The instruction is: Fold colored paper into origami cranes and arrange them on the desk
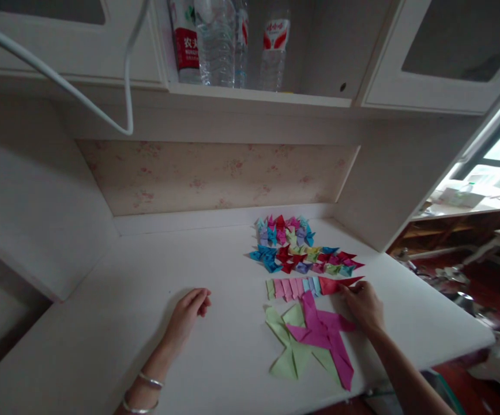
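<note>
My right hand (365, 304) pinches the pointed right end of a red folded paper piece (330, 285). That piece sits at the end of a row of small folded papers (290, 289) in green, pink and blue. Just below, a large magenta paper pinwheel (321, 327) overlaps a light green paper pinwheel (290, 351). My left hand (192, 305) rests on the white tabletop with its fingers curled, away from the papers, and nothing shows in it. Two bangles (146, 392) circle the left wrist.
Behind the row lie small multicoloured origami pieces (304, 259) and another cluster of them (285, 231). Plastic bottles (217, 46) stand in the open cabinet above. A white cable (98, 109) hangs at upper left. The white table (224, 369) ends at the right and front.
</note>
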Available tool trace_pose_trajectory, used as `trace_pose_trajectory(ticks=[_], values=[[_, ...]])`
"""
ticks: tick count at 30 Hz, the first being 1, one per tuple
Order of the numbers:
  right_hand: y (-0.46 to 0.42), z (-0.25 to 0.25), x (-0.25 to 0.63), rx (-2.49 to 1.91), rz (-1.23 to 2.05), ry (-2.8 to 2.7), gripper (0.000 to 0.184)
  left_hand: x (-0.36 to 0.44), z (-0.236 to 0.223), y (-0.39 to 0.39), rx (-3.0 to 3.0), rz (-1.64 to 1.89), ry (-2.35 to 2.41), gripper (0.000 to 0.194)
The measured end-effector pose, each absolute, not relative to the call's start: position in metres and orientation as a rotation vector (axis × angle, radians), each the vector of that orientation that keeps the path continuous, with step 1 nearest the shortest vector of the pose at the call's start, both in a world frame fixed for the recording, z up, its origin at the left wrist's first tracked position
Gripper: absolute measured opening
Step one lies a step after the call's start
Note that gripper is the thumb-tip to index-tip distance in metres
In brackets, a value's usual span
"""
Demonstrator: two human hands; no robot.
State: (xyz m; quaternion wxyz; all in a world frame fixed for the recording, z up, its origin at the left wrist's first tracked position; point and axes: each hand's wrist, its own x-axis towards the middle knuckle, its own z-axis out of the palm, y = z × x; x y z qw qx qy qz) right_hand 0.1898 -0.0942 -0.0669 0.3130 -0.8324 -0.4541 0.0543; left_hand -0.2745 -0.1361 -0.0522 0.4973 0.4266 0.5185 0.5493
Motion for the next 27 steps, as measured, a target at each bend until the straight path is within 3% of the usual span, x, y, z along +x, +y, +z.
trace_pose_trajectory(ticks=[15,23,27], values=[[-0.106,-0.060,0.183,-2.084,0.123,-1.067,0.036,-0.274,-0.048,-0.137,1.051,1.308,1.253,0.032],[-0.115,-0.058,0.185,-2.276,0.103,-0.977,0.070,-0.276,-0.047,-0.139,1.103,1.319,1.261,0.031],[-0.107,-0.064,0.183,-2.423,0.123,-1.212,0.070,-0.278,-0.049,-0.136,1.053,1.352,1.342,0.035]])
